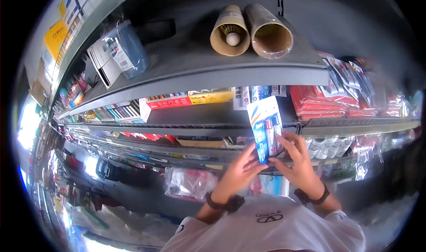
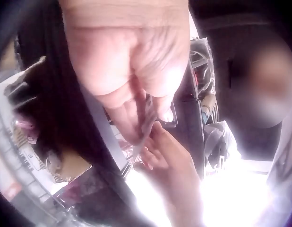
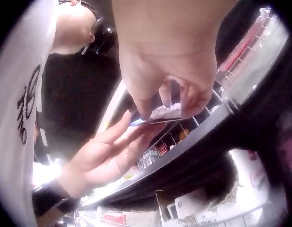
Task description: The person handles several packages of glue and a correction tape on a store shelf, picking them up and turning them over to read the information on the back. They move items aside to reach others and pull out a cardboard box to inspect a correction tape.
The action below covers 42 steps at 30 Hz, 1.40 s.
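A carded blister pack with two small tubes, one red-capped and one blue-capped, is held up in front of the lower shelf. My left hand grips its lower left edge between thumb and fingers. On the other side my right hand pinches the lower right part, fingertips on the plastic blister. From the right wrist view, the pack appears nearly edge-on between both hands. In the left wrist view the palm of my left hand covers most of the pack.
Two cardboard shuttlecock tubes lie on the upper shelf, above the hands. Red plastic-wrapped packets and more carded packs sit at right. Small red and yellow boxes stand at left. A bagged blue item is on the upper shelf.
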Motion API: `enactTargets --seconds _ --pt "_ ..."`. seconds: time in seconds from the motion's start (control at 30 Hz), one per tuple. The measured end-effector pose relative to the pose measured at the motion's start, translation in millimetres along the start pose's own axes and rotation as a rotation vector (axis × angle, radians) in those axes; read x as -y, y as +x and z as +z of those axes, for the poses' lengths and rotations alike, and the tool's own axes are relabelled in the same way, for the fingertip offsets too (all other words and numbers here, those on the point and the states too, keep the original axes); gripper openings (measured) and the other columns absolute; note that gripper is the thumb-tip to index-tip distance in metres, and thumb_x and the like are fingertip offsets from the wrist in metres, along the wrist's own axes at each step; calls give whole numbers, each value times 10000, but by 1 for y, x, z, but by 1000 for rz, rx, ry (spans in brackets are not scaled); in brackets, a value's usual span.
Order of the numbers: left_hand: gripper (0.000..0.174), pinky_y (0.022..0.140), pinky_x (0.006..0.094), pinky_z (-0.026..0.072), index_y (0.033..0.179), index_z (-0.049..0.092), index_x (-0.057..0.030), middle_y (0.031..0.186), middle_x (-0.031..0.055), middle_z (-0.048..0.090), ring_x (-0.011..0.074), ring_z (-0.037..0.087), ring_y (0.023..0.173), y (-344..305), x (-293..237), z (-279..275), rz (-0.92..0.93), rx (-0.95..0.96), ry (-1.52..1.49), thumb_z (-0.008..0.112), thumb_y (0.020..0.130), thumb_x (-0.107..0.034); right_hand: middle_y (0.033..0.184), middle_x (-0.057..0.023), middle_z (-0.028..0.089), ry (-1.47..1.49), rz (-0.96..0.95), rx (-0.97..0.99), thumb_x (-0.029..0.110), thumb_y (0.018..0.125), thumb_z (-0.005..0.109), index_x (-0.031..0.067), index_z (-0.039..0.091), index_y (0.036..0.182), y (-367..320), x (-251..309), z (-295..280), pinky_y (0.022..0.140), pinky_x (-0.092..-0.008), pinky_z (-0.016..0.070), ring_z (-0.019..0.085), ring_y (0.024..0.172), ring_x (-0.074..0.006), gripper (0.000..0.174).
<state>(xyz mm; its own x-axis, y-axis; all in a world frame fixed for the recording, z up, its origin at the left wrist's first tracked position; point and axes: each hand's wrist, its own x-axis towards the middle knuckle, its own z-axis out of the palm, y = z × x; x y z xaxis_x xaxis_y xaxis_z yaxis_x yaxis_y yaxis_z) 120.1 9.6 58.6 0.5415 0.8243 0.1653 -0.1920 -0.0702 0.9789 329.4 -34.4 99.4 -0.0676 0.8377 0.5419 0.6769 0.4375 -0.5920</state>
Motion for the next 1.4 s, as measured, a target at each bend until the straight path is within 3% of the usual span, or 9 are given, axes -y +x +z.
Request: enactTargets --seconds 0.2,0.23,0.37,0.67,0.7,0.9,1.0,1.23,1.4 --pt "768 1067 362 476 1590 237 -41 1437 186 547 221 581 1256 12 7 -11 128 122 -17 677 959 -30 1360 -165 527 42 68 -122 25 762 791 92 611 1332 16 12 17 775 -306 533 553 1156 -291 601" --pt "786 1074 372 473 1597 221 -51 1459 190 532 234 578 1266 12 8 -13 149 132 -59 681 960 -45 1348 -166 531 27 81 -127 6 746 758 103 619 1327 20 15 16 856 -356 525 549 1159 -313 605" --pt "850 1117 420 427 1628 145 -106 1567 174 423 288 518 1359 1 -12 -33 148 249 50 650 951 -10 1298 -162 556 -313 -10 -257 -21 719 712 95 660 1259 43 9 9 1001 -491 449 514 1158 -378 555" --pt "761 1094 429 451 1600 250 -97 1499 156 519 290 556 1331 -34 -3 -81 96 193 -9 646 954 -33 1221 -205 554 -940 -32 -347 11 771 665 -15 647 1147 113 -22 15 1033 -511 417 508 1146 -429 377" --pt "752 1091 427 453 1597 256 -95 1491 156 527 286 561 1325 -38 -3 -86 67 184 -3 643 955 -32 1199 -219 551 -917 -42 -347 27 770 658 -25 643 1139 118 -19 16 1073 -531 372 499 1143 -450 373" --pt "697 1069 401 470 1576 297 -78 1443 170 570 269 601 1274 -51 7 -108 13 122 -4 630 965 -32 1204 -267 600 -713 170 -97 112 824 705 -18 634 1192 135 -1 17 993 -516 449 566 1104 -467 397" --pt "667 1060 386 475 1561 321 -63 1421 174 587 261 620 1249 -52 16 -113 43 109 19 624 967 -28 1147 -249 644 -674 88 -71 153 838 739 -7 636 1200 133 -12 12 933 -488 481 600 1063 -449 409" --pt "631 1053 378 475 1541 354 -50 1383 170 614 248 633 1227 -49 15 -106 4 118 67 622 970 -27 1013 -244 655 -481 131 36 94 911 646 -31 693 1046 121 6 0 954 -455 478 604 1102 -399 189" --pt "618 1048 378 474 1534 364 -52 1366 165 625 242 636 1223 -44 15 -92 -9 154 116 623 973 -40 1104 -251 656 -570 -110 36 84 951 567 -59 665 1066 110 -1 -6 931 -450 503 610 1136 -388 208"
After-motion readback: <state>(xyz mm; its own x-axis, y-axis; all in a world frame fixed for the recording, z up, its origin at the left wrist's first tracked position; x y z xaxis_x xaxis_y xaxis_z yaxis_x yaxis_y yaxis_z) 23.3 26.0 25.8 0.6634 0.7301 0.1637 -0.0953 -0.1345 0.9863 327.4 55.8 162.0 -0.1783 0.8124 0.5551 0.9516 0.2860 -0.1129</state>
